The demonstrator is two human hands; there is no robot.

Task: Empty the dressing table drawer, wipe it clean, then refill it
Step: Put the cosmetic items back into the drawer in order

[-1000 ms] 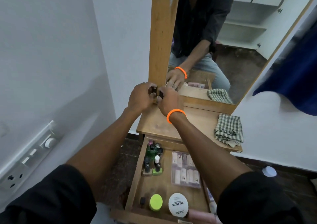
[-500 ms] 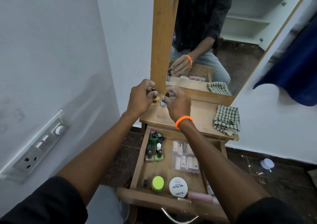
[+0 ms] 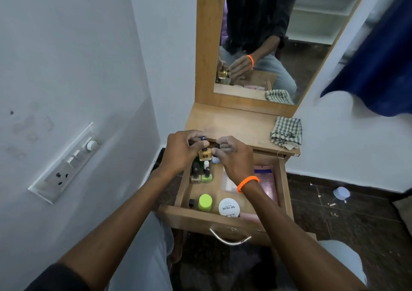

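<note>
Open drawer point(image 3: 229, 220), hands gripping nail-polish bottles point(image 3: 205, 154)

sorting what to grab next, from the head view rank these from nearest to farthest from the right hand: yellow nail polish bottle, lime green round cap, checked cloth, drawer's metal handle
From the right hand:
1. Yellow nail polish bottle, at its fingertips, between both hands.
2. Lime green round cap, front left of the drawer.
3. Checked cloth, right end of the tabletop.
4. Metal handle, on the drawer front.

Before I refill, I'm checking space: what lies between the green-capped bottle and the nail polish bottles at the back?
Head view: bare drawer floor lies between the green-capped bottle and the nail polish bottles.
</note>
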